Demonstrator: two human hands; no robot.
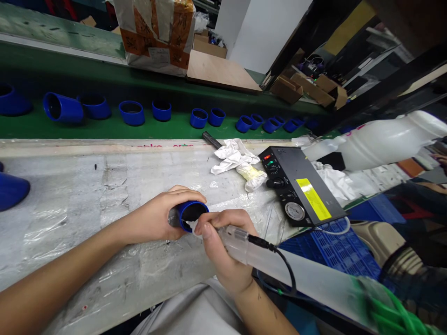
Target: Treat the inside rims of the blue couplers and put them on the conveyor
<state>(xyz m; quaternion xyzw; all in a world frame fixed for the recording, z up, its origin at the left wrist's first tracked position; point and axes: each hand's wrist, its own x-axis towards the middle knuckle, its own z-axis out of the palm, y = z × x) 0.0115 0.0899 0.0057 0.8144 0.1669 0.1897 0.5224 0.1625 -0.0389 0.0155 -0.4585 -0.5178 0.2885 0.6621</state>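
My left hand (157, 216) is wrapped round a blue cylindrical cup (193, 212) with a dark inside, its mouth tilted toward me. In my right hand (226, 256) is a large translucent dispensing syringe (300, 270), gripped near its front end. The syringe's white nozzle reaches the near rim of the cup; whether it touches the inside is hard to see. A black cable runs along the barrel, and green tubing (391, 307) shows blurred at its rear. To the right of both hands lies a black dispenser box (296, 186) with a pressure gauge, knobs and a yellow label.
Several blue cups (132, 113) line the green conveyor belt (174, 132) beyond the plastic-covered table (63, 186). Crumpled white gloves (237, 158) lie by the box. A large white bottle (384, 139) rests behind it. Blue crates (345, 246) stand below right. A taped package (157, 37) sits farther back.
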